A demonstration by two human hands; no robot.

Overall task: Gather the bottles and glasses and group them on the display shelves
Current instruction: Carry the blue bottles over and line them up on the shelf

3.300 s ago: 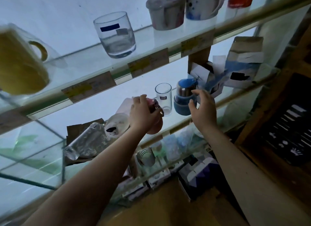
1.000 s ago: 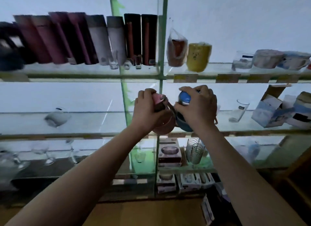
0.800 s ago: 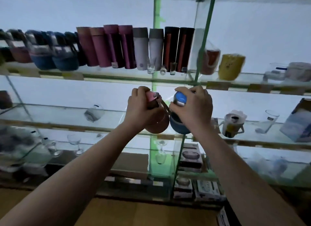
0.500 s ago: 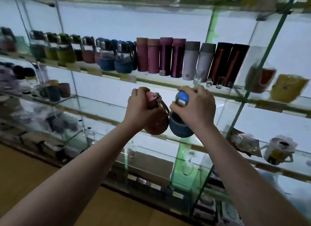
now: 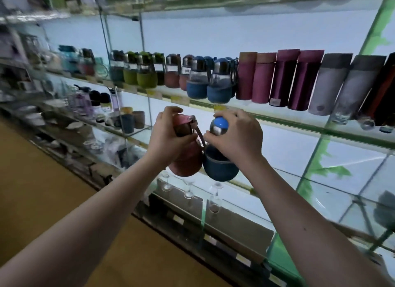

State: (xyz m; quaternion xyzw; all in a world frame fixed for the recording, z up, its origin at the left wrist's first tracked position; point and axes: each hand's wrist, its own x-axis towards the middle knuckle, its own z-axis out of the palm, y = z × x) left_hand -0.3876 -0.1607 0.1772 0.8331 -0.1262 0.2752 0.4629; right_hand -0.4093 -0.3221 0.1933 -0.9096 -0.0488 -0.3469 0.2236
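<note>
Bottles up in both hands, side by side. Gripping the pink bottle [image 5: 185, 159] near its top with the left hand [image 5: 168, 135]. Gripping the blue bottle [image 5: 220, 169] round its shiny cap with the right hand [image 5: 239, 137], knuckles nearly meeting. Holding both just under the glass shelf [image 5: 288, 119] of lined-up bottles [image 5: 218, 81].

Glass shelves [image 5: 299, 124] with green edges run along a pale, backlit wall [image 5: 213, 34]; brown floor [image 5: 32, 180] at lower left.
</note>
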